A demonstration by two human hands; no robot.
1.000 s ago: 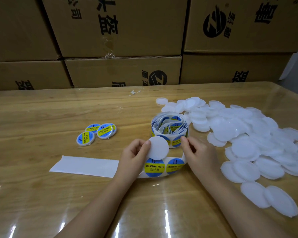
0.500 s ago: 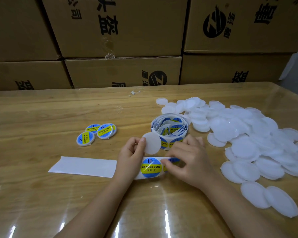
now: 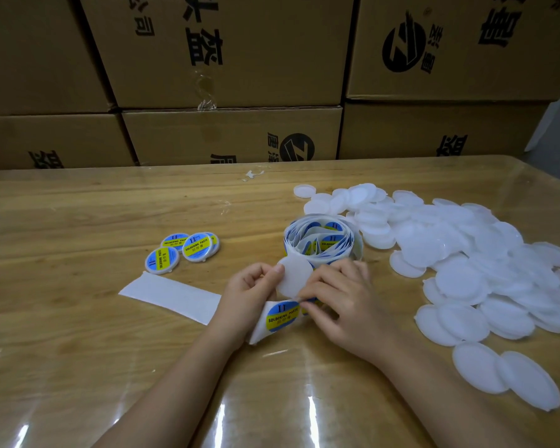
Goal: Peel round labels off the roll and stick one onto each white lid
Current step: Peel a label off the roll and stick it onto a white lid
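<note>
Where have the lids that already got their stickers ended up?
The labelled lids lie in a small cluster on the table, left of the label roll and just beyond the bare backing strip.

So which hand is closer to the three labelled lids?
Left. The left hand lies just right of the labelled lids; the right hand is farther right, beyond the blank lid.

The one camera is sitting on the person's head, looking forward and down. It is seeing the wooden table (image 3: pixel 78 221) up close, with stacked cardboard boxes (image 3: pixel 227 53) rising just behind it.
</note>
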